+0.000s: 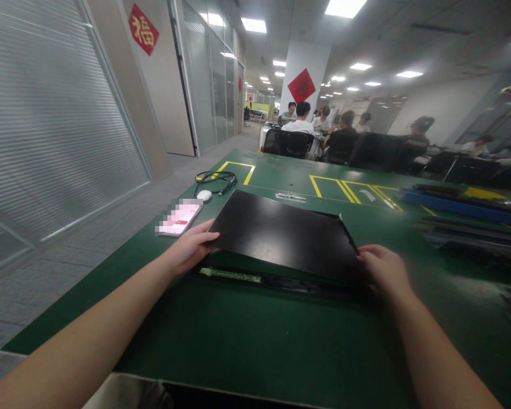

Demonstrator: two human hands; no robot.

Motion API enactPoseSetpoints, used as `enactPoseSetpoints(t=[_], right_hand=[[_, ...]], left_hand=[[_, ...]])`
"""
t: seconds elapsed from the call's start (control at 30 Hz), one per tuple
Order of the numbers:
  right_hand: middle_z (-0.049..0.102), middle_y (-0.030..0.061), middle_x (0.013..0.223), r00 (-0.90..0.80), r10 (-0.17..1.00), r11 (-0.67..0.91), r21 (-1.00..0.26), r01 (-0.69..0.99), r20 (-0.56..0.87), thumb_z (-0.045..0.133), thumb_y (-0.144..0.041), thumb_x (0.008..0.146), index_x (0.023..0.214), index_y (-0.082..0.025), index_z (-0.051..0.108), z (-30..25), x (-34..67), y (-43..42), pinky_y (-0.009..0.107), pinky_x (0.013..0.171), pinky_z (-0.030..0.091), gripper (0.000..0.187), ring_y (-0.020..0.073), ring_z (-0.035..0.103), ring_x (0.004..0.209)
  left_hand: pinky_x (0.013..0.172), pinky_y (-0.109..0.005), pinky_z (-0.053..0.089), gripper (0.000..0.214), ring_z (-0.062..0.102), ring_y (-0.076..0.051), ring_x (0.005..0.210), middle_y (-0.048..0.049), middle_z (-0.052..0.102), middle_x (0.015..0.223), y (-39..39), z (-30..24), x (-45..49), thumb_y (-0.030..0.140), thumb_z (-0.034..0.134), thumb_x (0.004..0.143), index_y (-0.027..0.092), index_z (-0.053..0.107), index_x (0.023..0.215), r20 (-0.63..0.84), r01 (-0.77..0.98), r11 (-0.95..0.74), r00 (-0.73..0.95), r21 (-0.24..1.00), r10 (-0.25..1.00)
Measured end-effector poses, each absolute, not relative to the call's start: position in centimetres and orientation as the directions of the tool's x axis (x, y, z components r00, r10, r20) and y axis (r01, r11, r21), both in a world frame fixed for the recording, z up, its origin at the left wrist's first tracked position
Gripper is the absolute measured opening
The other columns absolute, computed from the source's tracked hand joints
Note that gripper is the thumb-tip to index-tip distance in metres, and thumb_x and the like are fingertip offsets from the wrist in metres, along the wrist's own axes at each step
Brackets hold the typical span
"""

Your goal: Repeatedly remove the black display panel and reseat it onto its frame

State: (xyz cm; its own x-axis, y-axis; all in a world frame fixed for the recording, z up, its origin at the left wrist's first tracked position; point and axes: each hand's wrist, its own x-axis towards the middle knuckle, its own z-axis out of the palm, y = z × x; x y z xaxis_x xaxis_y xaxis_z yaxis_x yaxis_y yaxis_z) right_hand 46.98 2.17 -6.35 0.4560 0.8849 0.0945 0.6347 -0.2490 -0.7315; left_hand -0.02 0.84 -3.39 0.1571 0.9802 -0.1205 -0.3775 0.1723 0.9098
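Note:
A thin, glossy black display panel (285,230) is held at a slant above the green table. My left hand (196,244) pinches its left edge, thumb on top. Its right edge is in the grip of my right hand (381,267), whose fingertips are partly hidden. Below the near edge of the panel lies a dark strip (298,284) with a narrow green circuit board (230,275) at its left part. Whether this strip is joined to the panel I cannot tell.
On the green table (255,341), a phone (181,218), a white round object (204,196) and a coiled black cable (216,180) lie left. Small pale pieces (290,197) sit behind the panel. Dark panels and a blue tray (464,205) are stacked right. Several people sit beyond.

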Motion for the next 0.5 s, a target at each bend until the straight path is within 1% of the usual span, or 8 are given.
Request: enactPoseSetpoints(t=[0.17,0.3,0.4,0.5], right_hand=[[0.074,0.0067,0.075,0.452,0.884,-0.258,-0.679,0.687,0.12,0.064,-0.031,0.068,0.088,-0.022,0.077,-5.6,46.3,1.8,0.031,0.059,0.048,0.026,0.023,0.065,0.069],[0.073,0.0062,0.075,0.435,0.892,-0.265,-0.635,0.725,0.124,0.063,-0.032,0.07,0.086,-0.023,0.077,-5.3,45.9,1.7,0.032,0.06,0.047,0.024,0.0227,0.064,0.067],[0.073,0.0059,0.077,0.431,0.894,-0.283,-0.596,0.751,0.118,0.061,-0.032,0.071,0.085,-0.024,0.077,-5.0,45.8,1.7,0.032,0.06,0.046,0.023,0.0227,0.064,0.068],[0.073,0.0063,0.077,0.426,0.897,-0.279,-0.595,0.754,0.118,0.061,-0.033,0.071,0.085,-0.024,0.078,-4.9,45.6,1.6,0.032,0.059,0.045,0.023,0.0227,0.064,0.069]], left_hand=[[0.081,-0.033,0.058,0.055,0.072,-0.028,0.104,-0.0096,0.077,0.114,0.9,-3.4,-0.1,0.013,0.079,0.07,0.02,0.07,0.124,-0.121,-0.374,0.173,0.158,0.911,0.98],[0.08,-0.033,0.058,0.054,0.072,-0.028,0.103,-0.0098,0.077,0.113,0.9,-3.5,-0.2,0.012,0.078,0.071,0.02,0.07,0.123,-0.124,-0.379,0.177,0.16,0.908,0.979],[0.082,-0.033,0.058,0.054,0.072,-0.028,0.104,-0.01,0.077,0.113,1.0,-3.5,-0.2,0.011,0.077,0.071,0.019,0.07,0.124,-0.122,-0.375,0.177,0.167,0.91,0.978],[0.085,-0.034,0.058,0.056,0.072,-0.028,0.105,-0.0105,0.078,0.112,1.0,-3.5,-0.2,0.011,0.077,0.071,0.019,0.07,0.125,-0.121,-0.371,0.175,0.164,0.912,0.979]])
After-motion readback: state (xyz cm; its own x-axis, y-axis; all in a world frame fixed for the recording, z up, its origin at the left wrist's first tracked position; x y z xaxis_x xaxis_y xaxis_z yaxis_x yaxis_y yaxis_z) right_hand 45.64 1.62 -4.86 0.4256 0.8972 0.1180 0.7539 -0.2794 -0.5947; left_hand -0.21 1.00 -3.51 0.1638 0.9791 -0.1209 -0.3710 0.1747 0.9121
